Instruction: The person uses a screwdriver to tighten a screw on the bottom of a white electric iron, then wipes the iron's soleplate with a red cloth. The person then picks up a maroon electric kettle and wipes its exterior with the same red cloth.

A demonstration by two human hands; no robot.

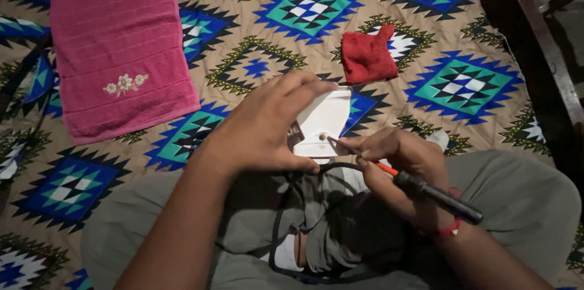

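Your left hand (264,129) grips a small white plastic part (322,122) with 1 screw hole at frame centre, above your lap. Your right hand (401,165) pinches a black-handled screwdriver (426,189), tip at that hole. Open patterned blanket (462,89) lies beyond, between the pink towel (115,40) upper left and red cloth (367,55).

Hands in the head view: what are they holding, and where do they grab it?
The left hand grips a white plastic block around its left side. The right hand holds a black-handled screwdriver near the front of its handle, the tip at the block's hole.
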